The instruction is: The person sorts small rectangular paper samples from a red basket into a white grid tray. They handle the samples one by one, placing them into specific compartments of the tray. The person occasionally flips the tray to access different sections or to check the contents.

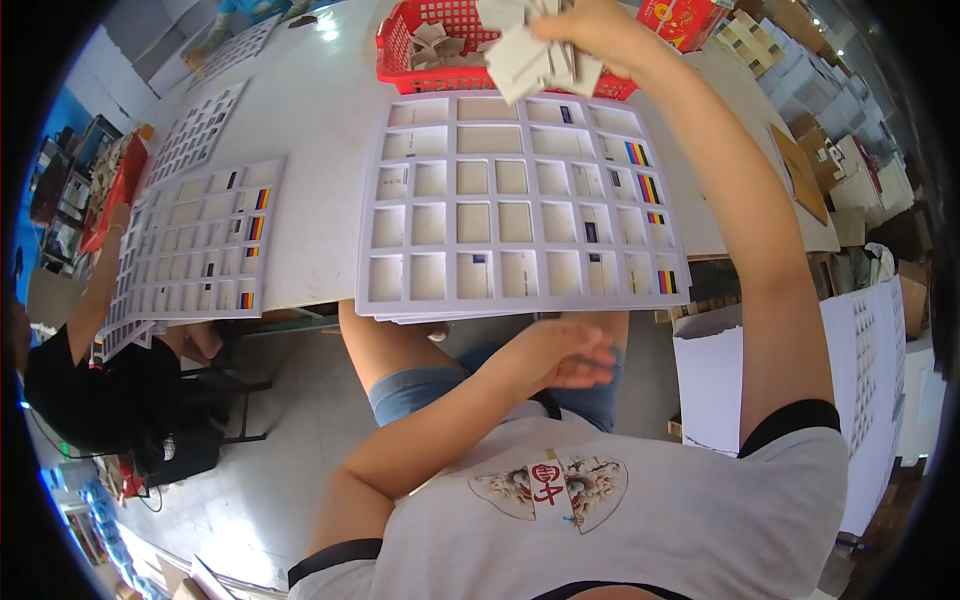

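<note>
My right hand (592, 38) is stretched out to the far side of the table, closed on a bunch of small pale card pieces (530, 62). These hang over the right part of a red plastic basket (405, 80), where more such pieces (436, 45) lie. Nearer to me is a stack of white card sheets (448, 240) with a grid of rectangular cutouts and some coloured stripes; it juts over the table's near edge. Above my lap, just short of the stack, my left hand (568, 356) is held with fingers loosely extended, slightly blurred, holding nothing visible.
The pale table (320, 130) carries more cut sheets (190, 245) at left, where a co-worker's arm (100, 275) reaches toward another red basket (128, 180). A second person (245, 8) is at the far left. Cartons and large white sheets (710, 375) stand at right.
</note>
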A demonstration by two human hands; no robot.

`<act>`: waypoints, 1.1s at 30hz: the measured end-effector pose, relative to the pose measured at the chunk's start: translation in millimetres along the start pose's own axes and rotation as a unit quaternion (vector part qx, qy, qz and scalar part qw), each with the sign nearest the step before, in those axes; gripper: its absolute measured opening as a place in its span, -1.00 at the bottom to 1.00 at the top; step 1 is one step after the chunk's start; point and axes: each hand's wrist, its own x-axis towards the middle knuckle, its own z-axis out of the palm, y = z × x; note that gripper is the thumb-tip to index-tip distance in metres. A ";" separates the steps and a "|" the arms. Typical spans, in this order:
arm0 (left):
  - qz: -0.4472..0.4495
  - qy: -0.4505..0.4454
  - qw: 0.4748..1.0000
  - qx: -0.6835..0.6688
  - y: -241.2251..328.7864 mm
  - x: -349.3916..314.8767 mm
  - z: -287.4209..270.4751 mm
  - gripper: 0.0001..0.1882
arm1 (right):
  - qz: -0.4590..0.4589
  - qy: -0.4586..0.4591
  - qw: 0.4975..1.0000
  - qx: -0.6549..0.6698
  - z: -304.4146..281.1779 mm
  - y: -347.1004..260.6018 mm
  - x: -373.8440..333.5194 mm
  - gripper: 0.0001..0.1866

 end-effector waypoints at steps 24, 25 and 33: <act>0.470 0.147 0.868 -0.064 170.9 35.0 -73.6 -0.57 | 0.139 -0.120 0.951 0.247 85.3 28.8 -46.2 -0.45; 0.482 0.132 0.863 -0.070 170.8 38.2 -78.1 -0.58 | 0.152 -0.113 0.947 0.261 85.9 28.1 -44.5 -0.42; 0.489 0.176 0.850 -0.092 179.8 50.0 -71.1 -0.63 | 0.153 -0.017 0.958 0.242 92.5 55.8 -33.0 -0.27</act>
